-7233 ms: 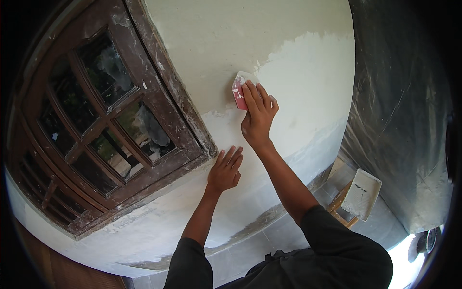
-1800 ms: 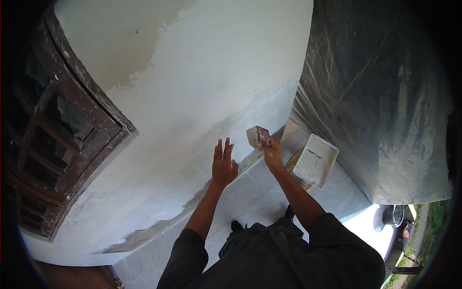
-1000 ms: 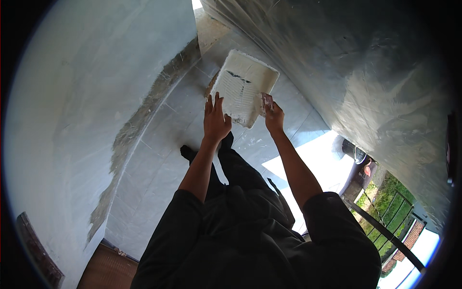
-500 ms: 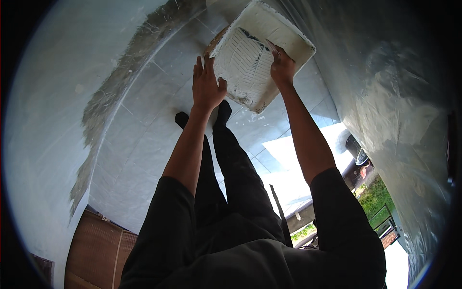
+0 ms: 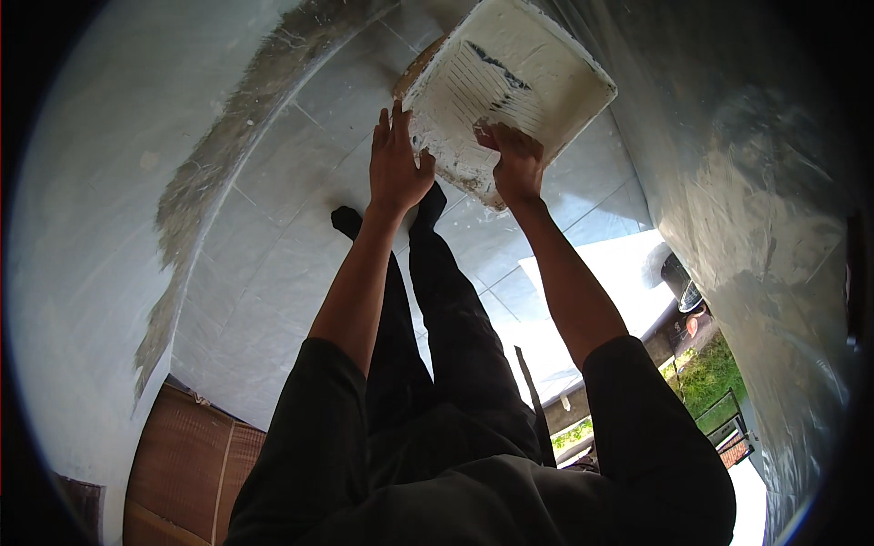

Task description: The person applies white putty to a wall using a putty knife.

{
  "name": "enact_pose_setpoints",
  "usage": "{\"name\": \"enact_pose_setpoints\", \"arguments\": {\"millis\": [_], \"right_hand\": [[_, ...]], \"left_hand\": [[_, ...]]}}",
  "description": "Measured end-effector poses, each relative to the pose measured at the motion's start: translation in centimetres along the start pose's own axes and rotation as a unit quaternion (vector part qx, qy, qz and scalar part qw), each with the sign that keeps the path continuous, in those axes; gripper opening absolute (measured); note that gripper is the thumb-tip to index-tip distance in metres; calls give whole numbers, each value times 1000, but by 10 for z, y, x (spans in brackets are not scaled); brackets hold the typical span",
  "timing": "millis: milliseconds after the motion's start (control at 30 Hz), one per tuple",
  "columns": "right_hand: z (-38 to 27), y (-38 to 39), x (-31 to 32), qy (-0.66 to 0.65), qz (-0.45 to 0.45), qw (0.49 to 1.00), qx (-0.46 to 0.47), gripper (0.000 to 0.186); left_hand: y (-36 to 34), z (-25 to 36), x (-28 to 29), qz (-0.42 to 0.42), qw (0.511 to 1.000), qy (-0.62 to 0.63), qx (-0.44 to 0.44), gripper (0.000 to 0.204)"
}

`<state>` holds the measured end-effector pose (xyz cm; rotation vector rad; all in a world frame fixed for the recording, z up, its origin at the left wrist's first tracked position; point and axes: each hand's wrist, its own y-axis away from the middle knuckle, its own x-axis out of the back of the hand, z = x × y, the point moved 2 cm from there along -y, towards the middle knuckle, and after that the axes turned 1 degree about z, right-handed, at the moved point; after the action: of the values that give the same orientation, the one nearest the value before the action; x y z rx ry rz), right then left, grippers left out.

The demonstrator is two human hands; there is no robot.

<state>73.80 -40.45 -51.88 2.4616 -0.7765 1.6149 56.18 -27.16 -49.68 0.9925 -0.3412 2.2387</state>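
I'm probably loading paste [image 5: 542, 45]: right hand [image 5: 516, 155] pinching the scraper [image 5: 484, 136] over the tray [image 5: 583, 96], left hand [image 5: 398, 168] spread beside it; lift level.

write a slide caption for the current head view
Right hand over a white-smeared tray, left hand beside its left corner, grey tiled floor below.

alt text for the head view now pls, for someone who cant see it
A person's right hand, its grip hard to make out, is curled over a white-coated, ridged tray, while the left hand is spread at the tray's left edge. Grey floor tiles lie below; plastic sheeting hangs at right.
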Motion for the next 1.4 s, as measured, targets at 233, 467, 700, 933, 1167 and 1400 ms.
{"name": "enact_pose_setpoints", "arguments": {"millis": [233,467,700,933,1167,1400], "right_hand": [[-51,37,32,-111,-84,989,-50,36],[-25,-95,21,-98,20,995,-16,34],[-9,-104,-9,-58,9,993,98,38],[-23,22,40,-123,-184,974,48,33],[-94,19,85,-241,-179,940,-162,27],[-229,-84,132,-514,-84,844,-129,36]], "left_hand": [[1,-4,11,7,1000,0,6,72],[4,0,13,15,999,28,12,70],[28,-13,11,17,999,33,18,71],[37,1,62,15,999,19,29,76],[35,24,162,79,997,9,5,70],[11,48,304,174,980,-92,-23,65]]}}
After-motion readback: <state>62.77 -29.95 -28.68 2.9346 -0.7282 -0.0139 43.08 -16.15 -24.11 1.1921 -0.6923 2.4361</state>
